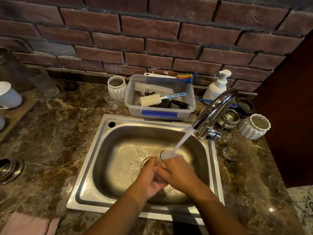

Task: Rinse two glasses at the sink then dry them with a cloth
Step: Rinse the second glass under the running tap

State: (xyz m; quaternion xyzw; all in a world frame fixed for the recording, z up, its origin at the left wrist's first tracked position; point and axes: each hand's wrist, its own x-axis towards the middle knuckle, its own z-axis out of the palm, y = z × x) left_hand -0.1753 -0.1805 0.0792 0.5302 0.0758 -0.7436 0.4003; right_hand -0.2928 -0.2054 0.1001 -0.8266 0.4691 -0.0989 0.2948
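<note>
Over the steel sink (94, 160) I hold a clear glass (165, 155) with both hands. My left hand (149, 179) wraps its lower part and my right hand (177, 172) grips its side. Water streams from the chrome tap (215, 109) into the glass's open mouth. A second clear glass (237, 149) lies on the marble counter to the right of the sink. A pink cloth (28, 223) rests at the counter's near left corner.
Behind the sink stands a plastic tub (159, 114) with brushes, flanked by a white ribbed cup (117, 88), a small glass (112, 102) and a soap pump bottle (216, 87). Another white ribbed cup (254, 127) and steel bowls (228, 118) sit right of the tap. Steel bowls (10, 170) sit at left.
</note>
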